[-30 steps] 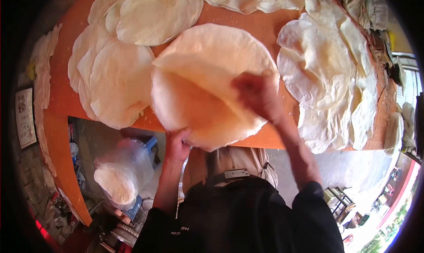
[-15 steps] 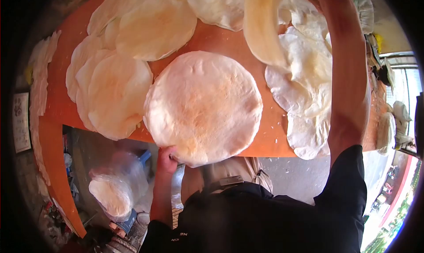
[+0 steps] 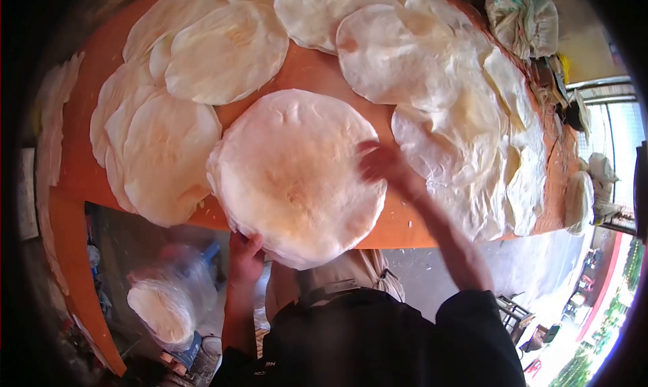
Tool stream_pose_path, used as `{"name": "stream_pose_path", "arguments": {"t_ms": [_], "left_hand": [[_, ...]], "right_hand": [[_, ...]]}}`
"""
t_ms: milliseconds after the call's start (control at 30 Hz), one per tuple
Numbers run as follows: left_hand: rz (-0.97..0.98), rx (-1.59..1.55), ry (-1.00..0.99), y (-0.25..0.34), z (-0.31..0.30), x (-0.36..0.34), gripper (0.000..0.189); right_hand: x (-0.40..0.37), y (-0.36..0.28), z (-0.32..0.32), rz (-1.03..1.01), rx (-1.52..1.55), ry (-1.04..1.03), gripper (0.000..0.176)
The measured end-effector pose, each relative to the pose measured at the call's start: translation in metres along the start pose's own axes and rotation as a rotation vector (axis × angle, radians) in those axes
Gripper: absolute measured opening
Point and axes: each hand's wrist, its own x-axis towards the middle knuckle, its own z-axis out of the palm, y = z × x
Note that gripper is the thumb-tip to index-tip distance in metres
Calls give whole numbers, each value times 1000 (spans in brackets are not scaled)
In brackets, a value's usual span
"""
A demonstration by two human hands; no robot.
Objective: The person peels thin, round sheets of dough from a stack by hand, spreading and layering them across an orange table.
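A thick round stack of pale flatbreads lies at the table's near edge, its front rim jutting out over my lap. My left hand grips that rim at the near left, thumb on top and the other fingers hidden beneath. Over the stack's right edge is my right hand, its fingers smeared by motion. Beyond it, a single flatbread is spread out on top of other sheets. More thin flatbreads overlap along the right side of the table.
Overlapping flatbreads cover the left of the orange table, with more along the back. Below on the left stands a plastic bag of flatbreads. A tied white bag sits beyond the far right edge.
My right arm has drawn back from the far right to the stack's right edge. The flatbread that hung there now lies flat on the table. My left hand stays at the rim.
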Motion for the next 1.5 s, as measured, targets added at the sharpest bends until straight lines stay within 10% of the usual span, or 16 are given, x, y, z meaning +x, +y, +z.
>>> {"name": "stream_pose_path", "arguments": {"t_ms": [67, 567, 667, 700, 800, 933, 1267, 1500], "left_hand": [[54, 145, -40, 9, 17, 9, 72], [11, 178, 77, 8, 14, 20, 72], [9, 98, 170, 4, 10, 19, 69], [11, 103, 210, 1, 4, 19, 67], [-54, 66, 304, -14, -16, 20, 63], [-147, -79, 291, -19, -42, 12, 60], [-177, -135, 296, -45, -78, 21, 56], [31, 497, 109, -93, -196, 1, 52]], "right_hand": [[-13, -31, 111, -19, -730, -153, 50], [2, 1, 135, 258, -184, -149, 22], [2, 22, 147, 8, -449, 78, 22], [2, 28, 154, -369, -819, 28, 20], [9, 37, 168, -374, -1143, -89, 18], [10, -18, 101, 39, -101, 170, 19], [-127, -230, -97, -475, -412, 867, 27], [-84, -294, -139, -121, -739, 591, 23]]}}
